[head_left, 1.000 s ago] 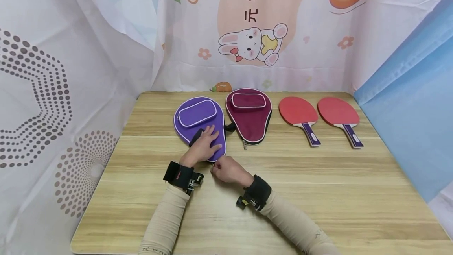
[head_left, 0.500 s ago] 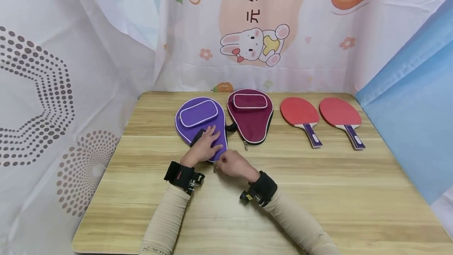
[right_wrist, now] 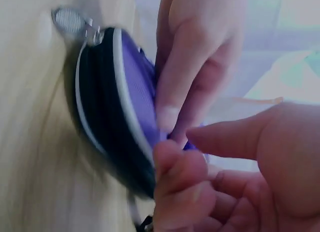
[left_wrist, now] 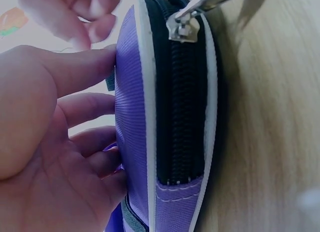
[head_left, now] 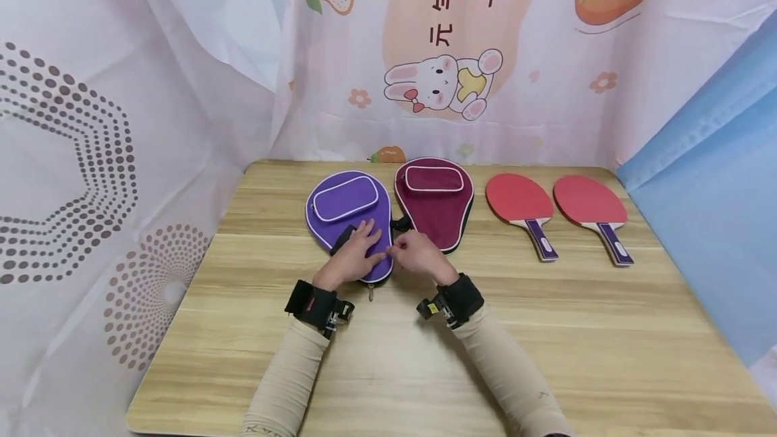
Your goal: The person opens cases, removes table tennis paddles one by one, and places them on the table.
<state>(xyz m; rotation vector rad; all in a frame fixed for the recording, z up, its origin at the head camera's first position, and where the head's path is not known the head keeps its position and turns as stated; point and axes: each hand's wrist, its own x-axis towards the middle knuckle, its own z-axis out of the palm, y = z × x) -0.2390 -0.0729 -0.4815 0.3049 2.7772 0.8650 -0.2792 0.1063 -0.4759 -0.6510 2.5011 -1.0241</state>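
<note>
A purple table tennis paddle case [head_left: 326, 229] with white piping lies on the table, narrow end toward me. My left hand [head_left: 351, 260] rests on its lower part, fingers spread. At the case's right edge is my right hand [head_left: 423, 256], its fingers loosely bent; in the right wrist view the thumb [right_wrist: 230, 138] stands apart from the fingertips. The metal zipper pull [head_left: 371, 293] hangs free at the narrow end, and the left wrist view shows the black zipper [left_wrist: 181, 112] with its teeth together. Right of it lies a maroon paddle case [head_left: 434, 211], its lower end partly behind my right hand.
Two red table tennis paddles [head_left: 519, 197] lie side by side at the back right, handles toward me. A black strap [head_left: 400, 224] sits between the two cases. Printed curtains [head_left: 340, 100] hang behind and beside the wooden table [head_left: 546, 342].
My right hand has let go of the zipper pull and moved up along the purple case's right edge. The left hand stays on the case. The head view has shifted slightly.
</note>
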